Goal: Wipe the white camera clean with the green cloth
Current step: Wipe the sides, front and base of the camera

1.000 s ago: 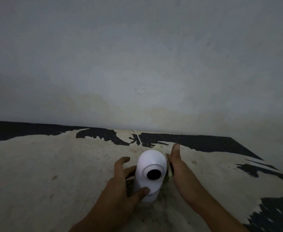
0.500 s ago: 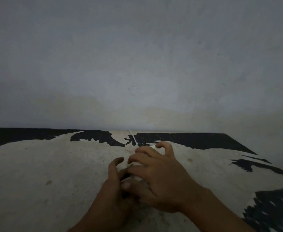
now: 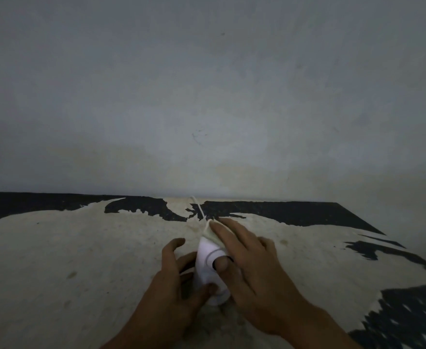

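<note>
Head view: your 2 bare hands meet low in the middle of a dim scene, on a worn tabletop (image 3: 55,260) that is pale with black patches.
White camera (image 3: 208,267): it stands upright on the tabletop between your hands, its dark round lens facing you and mostly covered.
Left hand (image 3: 174,293): it wraps the camera's left side and base; your thumb lies across the lower front, the index finger lifts free above, and the other fingers curl behind the body, so the grip is closed around the camera.
Right hand (image 3: 247,268): it lies over the camera's top and right side; the fingers are held close together and reach toward the far edge, while the thumb presses on the lens.
Green cloth (image 3: 210,233): only a pale strip shows at the camera's top, pinned under your right fingers; in this light its colour reads as whitish, and you cannot tell how much of it lies beneath the palm.
Cable (image 3: 198,206): a thin white line runs from behind the camera toward the wall (image 3: 206,96).
Wall: plain grey, meeting the tabletop's far edge.
</note>
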`<state>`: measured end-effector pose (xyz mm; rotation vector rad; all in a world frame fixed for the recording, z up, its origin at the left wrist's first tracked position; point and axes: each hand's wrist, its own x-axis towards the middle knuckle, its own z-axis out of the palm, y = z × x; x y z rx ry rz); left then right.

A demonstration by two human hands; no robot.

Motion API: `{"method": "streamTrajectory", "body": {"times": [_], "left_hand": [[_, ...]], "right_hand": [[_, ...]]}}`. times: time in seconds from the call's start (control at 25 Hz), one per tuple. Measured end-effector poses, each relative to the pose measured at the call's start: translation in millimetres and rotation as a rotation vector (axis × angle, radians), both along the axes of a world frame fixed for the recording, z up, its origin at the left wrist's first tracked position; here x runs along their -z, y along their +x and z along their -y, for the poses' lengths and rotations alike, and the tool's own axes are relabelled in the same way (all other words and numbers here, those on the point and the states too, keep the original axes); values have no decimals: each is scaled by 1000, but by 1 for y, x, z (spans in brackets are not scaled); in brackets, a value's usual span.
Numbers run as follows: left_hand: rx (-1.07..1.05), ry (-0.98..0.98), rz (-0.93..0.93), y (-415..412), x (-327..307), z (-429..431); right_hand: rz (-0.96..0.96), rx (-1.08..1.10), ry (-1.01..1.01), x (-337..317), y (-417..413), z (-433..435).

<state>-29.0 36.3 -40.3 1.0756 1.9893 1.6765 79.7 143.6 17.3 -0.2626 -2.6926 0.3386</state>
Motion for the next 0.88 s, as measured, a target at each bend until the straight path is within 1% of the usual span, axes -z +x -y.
{"method": "streamTrajectory", "body": {"times": [0.12,0.16,0.24,0.36,0.44,0.56,0.64,0.76,0.8,0.88], "left_hand": [[8,-5,-19,0,0,2],[8,-4,-20,0,1,3],[10,-3,-31,1,1,3],[-12,-8,-47,2,1,3],[-29,-16,-41,3,0,3],[-31,-39,-53,4,1,4],[-30,-44,-55,4,1,3],[-31,-56,-45,5,0,3],[-28,-57,-39,5,-1,3],[-23,-50,-37,5,-1,3]], "right_hand": [[-25,155,-475,3,4,14],[-19,164,-566,5,5,16],[0,152,-622,9,13,14],[-18,91,-526,23,15,8],[-7,100,-499,35,17,10],[91,111,-586,31,23,21],[141,114,-580,23,26,25],[111,101,-472,26,20,24],[138,107,-446,28,20,24],[266,151,-356,36,24,23]]}}
